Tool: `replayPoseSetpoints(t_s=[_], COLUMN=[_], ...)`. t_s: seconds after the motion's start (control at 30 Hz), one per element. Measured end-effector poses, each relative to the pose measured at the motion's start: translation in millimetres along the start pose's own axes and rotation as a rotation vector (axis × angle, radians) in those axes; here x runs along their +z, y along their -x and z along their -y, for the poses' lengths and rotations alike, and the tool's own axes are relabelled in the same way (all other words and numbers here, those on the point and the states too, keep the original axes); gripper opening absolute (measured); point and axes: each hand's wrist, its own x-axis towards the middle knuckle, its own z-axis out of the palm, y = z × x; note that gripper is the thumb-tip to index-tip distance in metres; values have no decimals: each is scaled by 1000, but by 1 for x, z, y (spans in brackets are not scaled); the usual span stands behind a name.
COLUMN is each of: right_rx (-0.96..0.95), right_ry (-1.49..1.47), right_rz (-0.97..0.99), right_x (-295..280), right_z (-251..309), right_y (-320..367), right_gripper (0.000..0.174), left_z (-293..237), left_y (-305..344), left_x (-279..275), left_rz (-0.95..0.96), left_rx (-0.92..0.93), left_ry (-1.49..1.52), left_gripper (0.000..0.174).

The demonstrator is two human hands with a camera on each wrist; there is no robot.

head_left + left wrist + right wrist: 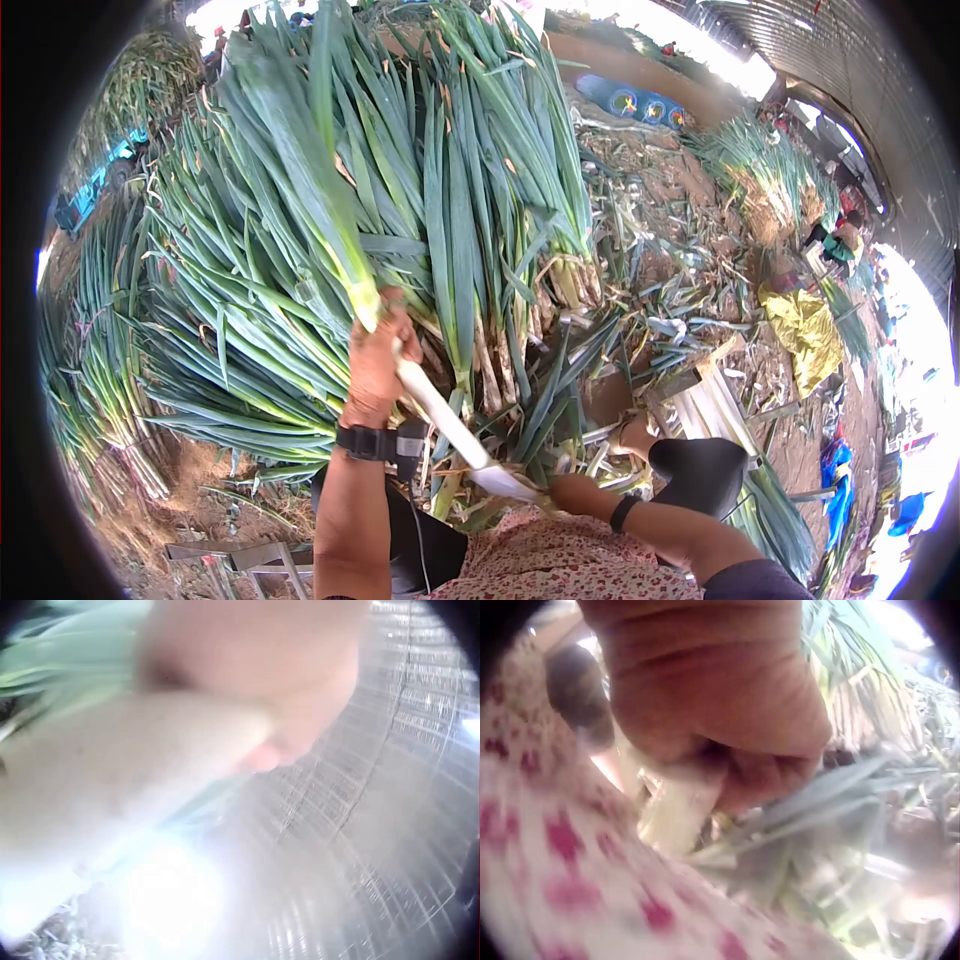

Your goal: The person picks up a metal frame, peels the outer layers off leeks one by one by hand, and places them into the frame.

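Note:
My left hand point(378, 362) is curled round the stalk of one long green onion point(445, 418), with its leaves up past the fist and its white shank slanting down to the right. The left wrist view shows the pale shank point(112, 761) large and blurred below the fingers. Down by the lap, my right hand point(583, 495) grips loose pale skin point(505, 482) at the onion's lower end. In the right wrist view a whitish strip point(681, 814) comes out from under the curled fingers; their tips are hidden.
A big heap of green onions point(285, 215) lies ahead and to the left. Cut leaves and peelings point(650, 240) litter the ground. To the right are a metal-framed stand point(705, 405) and a yellow sack point(803, 335). Another person point(842, 242) sits far right.

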Motion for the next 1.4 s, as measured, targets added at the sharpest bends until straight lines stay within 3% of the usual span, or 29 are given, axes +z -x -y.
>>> replayPoseSetpoints(t_s=[0.03, 0.1, 0.17, 0.23, 0.3, 0.33, 0.4, 0.5, 0.57, 0.63, 0.7, 0.77, 0.83, 0.87, 0.93, 1.03, 1.1, 1.23, 1.3, 1.37, 1.4], right_rx=[54, 65, -5, -42, -173, -164, -152, -194, 29, 44, -192, 255, 99, 4, -81, -202, -177, -340, -363, -383, -291], right_ry=[135, 216, -267, -625, -538, -436, -224, -330, -204, -47, 83, -12, 15, -180, -473, -863, -980, -1169, -1076, -963, -840], right_rz=[178, 390, -81, -237, -373, -301, -141, -286, 17, 155, -246, 333, -31, -230, -378, -521, -434, -382, -477, -644, -785], right_x=[0, 71, 37, -29, -72, -77, -83, -71, -56, -7, 61, -35, -80, -98, -138, -121, -118, -88, -80, -103, -129], right_z=[-12, -95, -73, -6, 57, 68, 81, 77, 61, 3, -82, -32, -15, -3, 50, 94, 99, 98, 92, 91, 94], right_y=[9, -9, -15, -23, -20, -20, -22, -12, -3, 18, 28, 31, 4, -10, -18, -46, -47, -53, -60, -63, -59], right_gripper=[20, 44, 51, 60, 57, 59, 62, 58, 55, 55, 61, 65, 75, 77, 74, 70, 68, 64, 59, 56, 49], left_z=[-5, -8, -1, 9, 19, 23, 24, 28, 25, 19, -2, 2, 25, 34, 54, 62, 62, 44, 51, 52, 54], left_y=[-2, -10, -7, -9, -11, -12, -10, -12, -11, -16, -24, -19, -11, -4, 3, 13, 13, 6, 2, 2, 3], left_x=[-2, -9, -11, -8, -3, -4, 5, -9, -8, -8, -15, -5, 5, 11, 14, 18, 14, 5, -3, -1, 1], left_rz=[-51, -49, -90, -79, -51, -45, -65, -25, -69, -191, -221, -154, -108, -56, 66, 260, 332, 264, 259, 235, 208], left_rx=[9, 68, 57, 50, 60, 48, 60, 97, 128, 154, 209, 182, 78, 53, 21, -24, -92, -198, -175, -176, -167], left_ry=[-20, -59, -79, -52, -18, 11, -20, -64, -57, -94, -182, -180, -142, -85, 1, 52, 157, 347, 304, 313, 304], left_gripper=[35, 37, 38, 41, 45, 44, 42, 37, 35, 32, 21, 17, 22, 24, 28, 41, 41, 36, 34, 30, 30])
